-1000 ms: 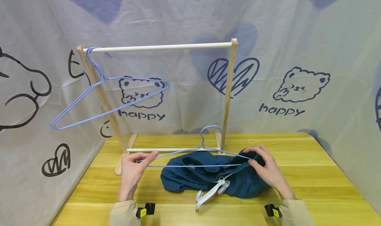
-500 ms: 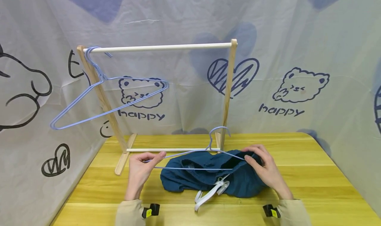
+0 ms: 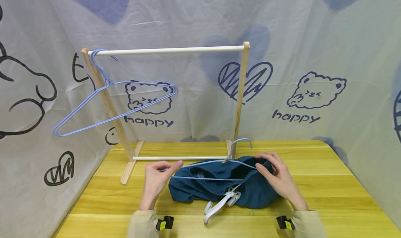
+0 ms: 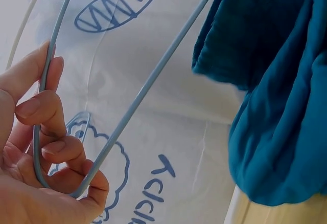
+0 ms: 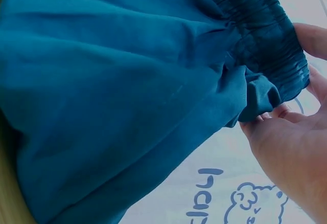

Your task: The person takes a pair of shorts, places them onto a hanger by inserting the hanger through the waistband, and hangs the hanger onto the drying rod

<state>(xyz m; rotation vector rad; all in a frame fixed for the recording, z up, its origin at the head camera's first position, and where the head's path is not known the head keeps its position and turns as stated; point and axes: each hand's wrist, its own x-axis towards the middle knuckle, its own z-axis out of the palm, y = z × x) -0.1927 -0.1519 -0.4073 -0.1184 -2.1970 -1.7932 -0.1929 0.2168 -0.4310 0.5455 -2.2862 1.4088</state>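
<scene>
A light blue wire hanger lies across the open waist of dark teal drawstring shorts, its right end inside the waistband. My left hand holds the hanger's left end; in the left wrist view, curled fingers go round the wire at its bent corner. At the other side, my right hand pinches the waistband's right edge. The right wrist view shows gathered elastic between thumb and fingers. A white drawstring hangs from the front of the waist onto the table.
Behind the shorts stands a wooden rack with a white top rail. More light blue hangers hang at its left end. The wooden table runs out to both sides, with a printed cloth backdrop around it.
My left hand has moved right, sliding the hanger farther into the shorts' waist. The hanger's hook has shifted right and a little lower. My right hand stays almost in place at the waistband.
</scene>
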